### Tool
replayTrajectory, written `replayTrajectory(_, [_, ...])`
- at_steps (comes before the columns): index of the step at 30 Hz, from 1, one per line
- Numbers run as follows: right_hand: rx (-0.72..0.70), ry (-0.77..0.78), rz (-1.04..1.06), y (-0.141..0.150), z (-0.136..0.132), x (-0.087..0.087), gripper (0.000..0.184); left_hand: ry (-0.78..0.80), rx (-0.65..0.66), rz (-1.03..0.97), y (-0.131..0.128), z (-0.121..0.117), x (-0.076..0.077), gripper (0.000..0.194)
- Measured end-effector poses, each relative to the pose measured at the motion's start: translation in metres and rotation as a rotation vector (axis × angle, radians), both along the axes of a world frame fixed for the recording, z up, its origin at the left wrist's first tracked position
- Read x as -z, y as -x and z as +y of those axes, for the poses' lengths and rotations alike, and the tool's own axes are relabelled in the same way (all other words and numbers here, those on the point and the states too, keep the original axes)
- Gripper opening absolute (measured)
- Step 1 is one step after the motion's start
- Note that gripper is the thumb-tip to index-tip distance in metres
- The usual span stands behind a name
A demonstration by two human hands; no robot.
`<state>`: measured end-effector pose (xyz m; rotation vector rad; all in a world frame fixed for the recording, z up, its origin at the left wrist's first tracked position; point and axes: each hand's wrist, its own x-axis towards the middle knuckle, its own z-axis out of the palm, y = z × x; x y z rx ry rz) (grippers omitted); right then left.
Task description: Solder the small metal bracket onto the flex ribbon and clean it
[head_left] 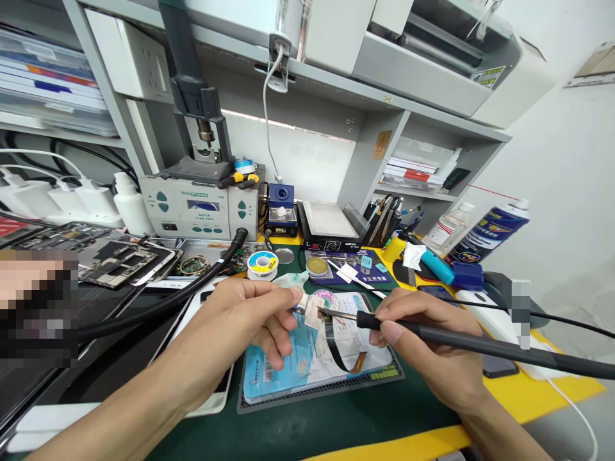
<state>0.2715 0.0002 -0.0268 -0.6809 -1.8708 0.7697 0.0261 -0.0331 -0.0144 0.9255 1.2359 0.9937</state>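
My left hand (257, 314) is closed, thumb and forefinger pinching a small pale part (312, 312) with a shiny metal bit at its edge. A crumpled whitish-green scrap (292, 279) shows just behind those fingertips. My right hand (427, 346) grips a soldering iron (369, 320) by its black handle. The iron's tip is at the right edge of the pale part; whether it touches cannot be made out. A black flex cable (334, 349) curves down below the tip, over a blue-and-white packet (269, 374) lying on a dark mat.
A solder spool (262, 264) and a round tin (317, 266) stand behind my hands. At the back are a grey hot air station (202, 208) and a small hot plate (331, 221). A thick black hose (192, 291) crosses on the left. Phone boards (115, 256) lie beyond it.
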Motion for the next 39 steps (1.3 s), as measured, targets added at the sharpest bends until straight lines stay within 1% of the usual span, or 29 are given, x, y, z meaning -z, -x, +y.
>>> replayTrajectory(3, [0.01,0.001,-0.01,-0.0007,-0.0007,0.0007,0.012,0.001,0.001,-0.002,0.0006,-0.0002,0.0007,0.04])
replayTrajectory(8, [-0.02,0.009,-0.024,-0.0043,0.0001,0.0051,0.016,-0.006,-0.01,0.005,0.0012,0.0001,0.0015,0.04])
replayTrajectory(16, [0.007,-0.025,-0.028,-0.0005,0.0014,0.0016,0.014,-0.006,-0.016,0.006,0.0002,0.0007,0.001,0.04])
replayTrajectory(23, [-0.021,-0.032,-0.027,-0.0033,0.0003,0.0043,0.017,-0.011,-0.02,0.034,0.0,-0.0011,-0.002,0.04])
replayTrajectory(33, [-0.034,-0.039,-0.015,-0.0045,0.0008,0.0039,0.016,0.006,0.015,0.01,0.0035,0.003,0.0036,0.041])
replayTrajectory(39, [-0.007,-0.046,-0.015,-0.003,0.0013,0.0043,0.015,0.007,0.013,0.012,0.0035,0.0046,0.0048,0.04])
